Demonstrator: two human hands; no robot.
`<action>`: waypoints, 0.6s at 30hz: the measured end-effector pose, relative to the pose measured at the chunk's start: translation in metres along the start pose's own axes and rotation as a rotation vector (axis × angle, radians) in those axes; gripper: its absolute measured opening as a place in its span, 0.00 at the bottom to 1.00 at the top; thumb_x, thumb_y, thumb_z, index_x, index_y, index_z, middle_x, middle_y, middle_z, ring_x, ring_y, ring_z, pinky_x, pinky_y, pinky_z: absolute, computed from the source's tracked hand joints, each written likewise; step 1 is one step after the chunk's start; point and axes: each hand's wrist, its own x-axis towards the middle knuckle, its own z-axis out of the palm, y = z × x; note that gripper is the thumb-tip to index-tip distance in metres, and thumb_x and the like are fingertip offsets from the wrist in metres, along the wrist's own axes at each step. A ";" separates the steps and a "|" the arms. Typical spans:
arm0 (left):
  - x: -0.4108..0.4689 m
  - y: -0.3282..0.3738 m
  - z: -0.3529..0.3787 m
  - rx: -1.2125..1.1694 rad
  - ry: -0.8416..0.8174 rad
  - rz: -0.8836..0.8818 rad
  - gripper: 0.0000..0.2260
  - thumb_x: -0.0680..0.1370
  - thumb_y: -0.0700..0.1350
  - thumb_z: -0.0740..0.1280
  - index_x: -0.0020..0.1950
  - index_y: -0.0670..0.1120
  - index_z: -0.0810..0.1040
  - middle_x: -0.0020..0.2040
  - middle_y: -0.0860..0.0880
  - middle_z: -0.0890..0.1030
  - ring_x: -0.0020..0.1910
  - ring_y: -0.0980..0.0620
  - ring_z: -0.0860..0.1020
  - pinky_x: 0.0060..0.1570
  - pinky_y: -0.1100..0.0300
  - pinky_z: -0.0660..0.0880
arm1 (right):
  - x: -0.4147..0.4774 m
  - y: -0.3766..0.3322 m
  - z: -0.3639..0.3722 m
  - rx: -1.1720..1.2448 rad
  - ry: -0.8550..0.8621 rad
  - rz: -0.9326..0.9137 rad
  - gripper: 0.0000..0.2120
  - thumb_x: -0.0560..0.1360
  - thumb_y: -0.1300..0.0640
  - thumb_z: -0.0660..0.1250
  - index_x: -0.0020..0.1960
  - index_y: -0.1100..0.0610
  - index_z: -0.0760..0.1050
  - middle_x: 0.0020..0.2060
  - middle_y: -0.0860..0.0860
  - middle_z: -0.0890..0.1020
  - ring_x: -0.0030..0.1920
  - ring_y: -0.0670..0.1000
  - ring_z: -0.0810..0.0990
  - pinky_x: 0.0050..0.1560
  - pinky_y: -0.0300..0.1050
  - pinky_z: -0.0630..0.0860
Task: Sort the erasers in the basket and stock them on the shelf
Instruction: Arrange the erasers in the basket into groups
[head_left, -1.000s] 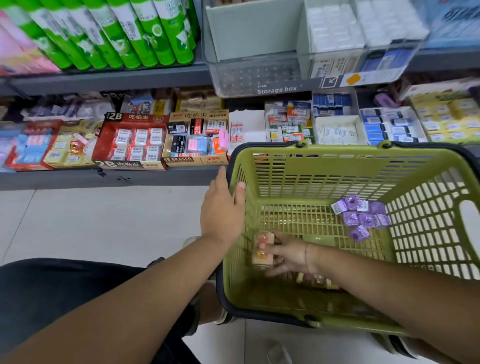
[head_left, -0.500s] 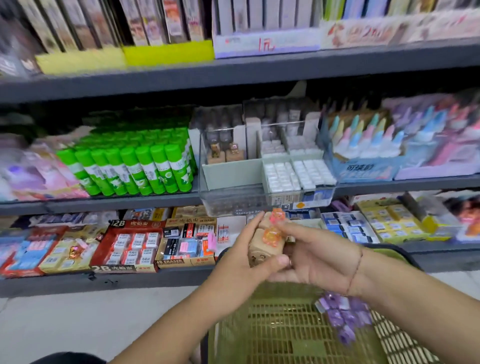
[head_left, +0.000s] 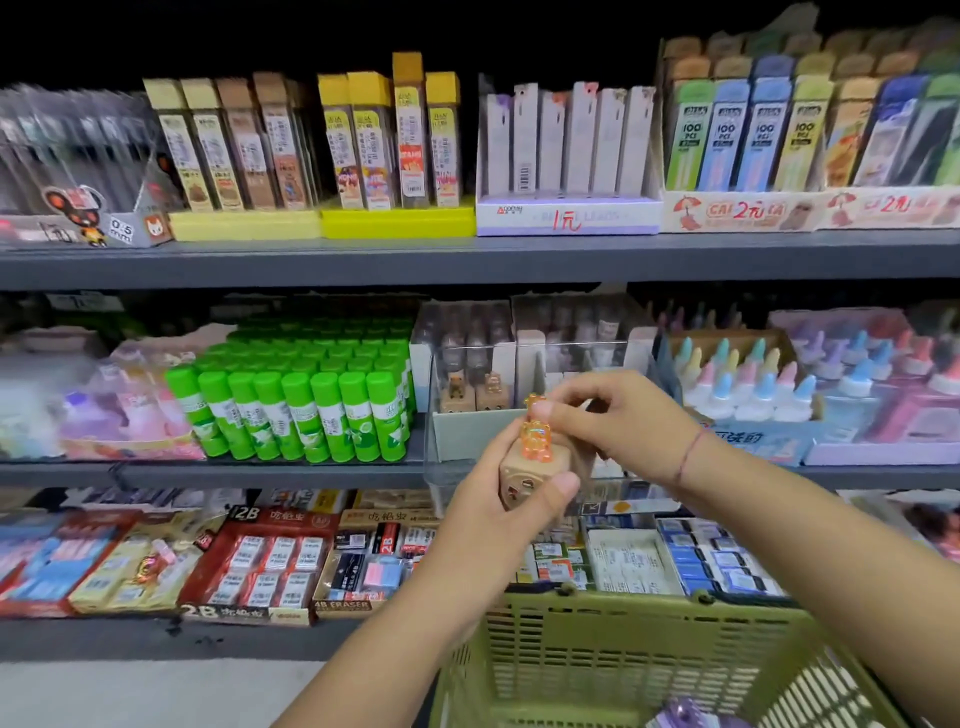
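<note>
Just right of centre in the frame, both hands meet in front of the middle shelf (head_left: 311, 474), above the green basket (head_left: 597, 605) at the lower right. The left hand (head_left: 498, 504) wraps thumb and fingers round a tan bear eraser (head_left: 524, 475), a small block topped with an orange translucent bear, and holds it upright with the figure facing the person. That looks meant for checking it and for setting it down base first. The right hand (head_left: 618, 421) comes in from the right, its fingertips pinched on a second bear (head_left: 535, 402) just above the first. Whether that one has its own block cannot be told, as the fingers hide it. Directly behind the hands, a clear storage box (head_left: 467, 338) on the middle shelf holds matching bear pieces (head_left: 457, 392) standing in a row, so the pair is probably raised here because that compartment is where it belongs. Purple erasers (head_left: 680, 714) lie in the basket at the bottom edge, apart from this kind and yet to be shelved. Green glue sticks (head_left: 291, 410) stand to the left, and the 2B eraser cartons (head_left: 260, 561) fill the shelf below.
</note>
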 end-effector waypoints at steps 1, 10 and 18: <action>0.003 0.001 -0.003 -0.006 0.025 0.001 0.24 0.74 0.55 0.69 0.69 0.62 0.68 0.56 0.62 0.81 0.53 0.67 0.77 0.45 0.73 0.73 | 0.006 -0.002 -0.001 -0.022 -0.010 -0.012 0.08 0.74 0.52 0.70 0.41 0.55 0.82 0.32 0.44 0.80 0.29 0.37 0.73 0.32 0.30 0.69; 0.020 0.007 -0.040 -0.156 0.317 -0.075 0.17 0.71 0.56 0.70 0.57 0.50 0.78 0.47 0.53 0.84 0.47 0.55 0.81 0.44 0.63 0.78 | 0.074 -0.006 0.001 0.117 0.000 0.051 0.13 0.74 0.65 0.66 0.30 0.60 0.76 0.23 0.49 0.76 0.27 0.48 0.76 0.38 0.46 0.80; 0.027 -0.014 -0.059 -0.169 0.591 -0.253 0.16 0.73 0.55 0.70 0.53 0.44 0.76 0.47 0.47 0.81 0.39 0.53 0.78 0.37 0.61 0.74 | 0.130 0.019 0.017 -0.033 0.042 0.058 0.01 0.72 0.61 0.70 0.43 0.57 0.81 0.38 0.54 0.82 0.37 0.49 0.79 0.46 0.45 0.79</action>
